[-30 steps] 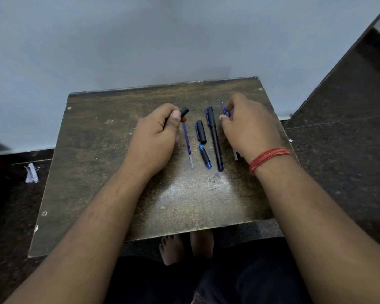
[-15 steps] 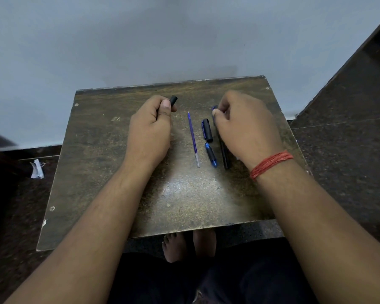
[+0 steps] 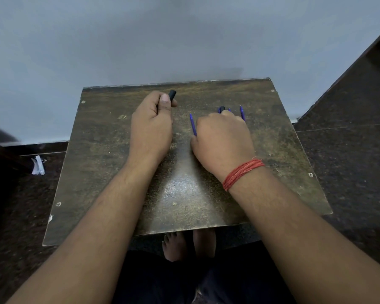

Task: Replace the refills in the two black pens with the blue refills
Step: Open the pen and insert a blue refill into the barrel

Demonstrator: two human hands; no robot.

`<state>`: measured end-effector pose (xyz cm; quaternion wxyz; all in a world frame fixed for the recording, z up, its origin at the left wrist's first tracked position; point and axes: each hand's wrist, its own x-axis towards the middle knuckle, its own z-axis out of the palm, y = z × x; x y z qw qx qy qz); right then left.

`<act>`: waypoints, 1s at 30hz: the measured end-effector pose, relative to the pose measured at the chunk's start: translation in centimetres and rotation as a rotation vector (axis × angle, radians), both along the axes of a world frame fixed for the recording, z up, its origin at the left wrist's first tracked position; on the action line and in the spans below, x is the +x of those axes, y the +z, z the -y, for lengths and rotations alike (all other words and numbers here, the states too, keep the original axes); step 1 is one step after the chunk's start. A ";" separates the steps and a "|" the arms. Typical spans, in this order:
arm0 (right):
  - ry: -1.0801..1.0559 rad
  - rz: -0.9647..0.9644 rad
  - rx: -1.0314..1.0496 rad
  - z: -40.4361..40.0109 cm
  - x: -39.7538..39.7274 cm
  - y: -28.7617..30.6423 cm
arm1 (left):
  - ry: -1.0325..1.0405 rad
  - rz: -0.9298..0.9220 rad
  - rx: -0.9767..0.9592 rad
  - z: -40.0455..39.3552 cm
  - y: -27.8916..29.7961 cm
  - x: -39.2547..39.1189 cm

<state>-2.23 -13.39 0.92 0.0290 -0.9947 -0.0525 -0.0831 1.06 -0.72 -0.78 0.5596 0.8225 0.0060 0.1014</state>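
My left hand (image 3: 151,128) is closed around a black pen barrel (image 3: 172,94), whose open end sticks out past my thumb. My right hand (image 3: 224,139) rests knuckles up over the loose pen parts in the middle of the wooden table (image 3: 110,172). Its fingers curl down, and what they touch is hidden. A blue refill (image 3: 193,126) lies just left of that hand. Beyond its knuckles show the top of the second black pen (image 3: 222,109) and the tips of two more blue refills (image 3: 242,113).
The table stands against a pale wall, with dark floor on both sides. A white paper scrap (image 3: 38,165) lies on the floor at left. My bare feet (image 3: 176,246) show below the near table edge.
My right hand has slid left over the cap and short pen piece, covering them and uncovering the refill tips at right. My left hand keeps its hold on the barrel.
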 end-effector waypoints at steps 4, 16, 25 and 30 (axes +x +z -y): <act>-0.019 0.001 -0.029 -0.6 0.0 0.1 | 0.020 -0.003 -0.003 0.0 0.0 0.2; -0.034 -0.048 -0.052 -1.9 -0.5 0.2 | 0.040 -0.009 -0.011 0.0 -0.1 0.3; -0.026 -0.056 -0.003 -2.3 -0.2 0.5 | 0.098 0.034 -0.098 -0.1 0.3 0.1; -0.041 -0.136 0.157 -1.1 -0.4 2.9 | 0.164 0.066 -0.171 -0.1 0.5 0.3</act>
